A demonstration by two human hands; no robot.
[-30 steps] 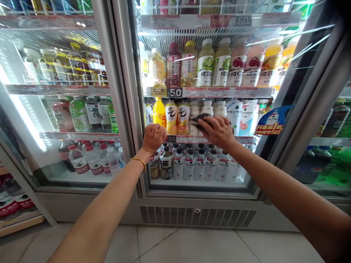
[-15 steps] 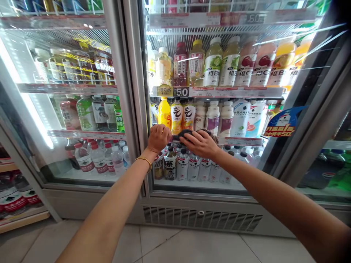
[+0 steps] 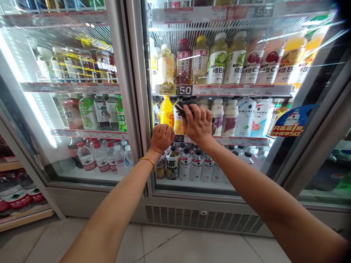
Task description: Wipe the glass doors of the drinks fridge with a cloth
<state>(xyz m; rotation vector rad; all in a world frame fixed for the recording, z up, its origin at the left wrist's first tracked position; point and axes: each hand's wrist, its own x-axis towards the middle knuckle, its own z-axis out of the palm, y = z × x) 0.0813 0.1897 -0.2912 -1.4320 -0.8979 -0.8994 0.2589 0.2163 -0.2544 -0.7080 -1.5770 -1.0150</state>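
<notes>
My right hand [image 3: 199, 122] grips a dark cloth [image 3: 182, 108] against the glass door of a lit drinks cooler, in front of the middle shelf's bottles. Lower and to the left, my left hand [image 3: 162, 138] is curled with its knuckles up near the door's left edge; what it holds, if anything, is hidden. A yellow bottle [image 3: 166, 111] stands behind the glass just above it. The dark cloth and my right hand cover part of the neighbouring bottles.
The metal door frame [image 3: 137, 91] runs upright left of my hands, with another cooler door beyond. A round blue sticker [image 3: 287, 120] is at the right. Below are a vent grille [image 3: 203, 221] and floor tiles [image 3: 164, 243].
My right hand has moved up the glass with the dark cloth, from the shelf edge to the bottles. My left hand stays curled in nearly the same place. The view has shifted slightly.
</notes>
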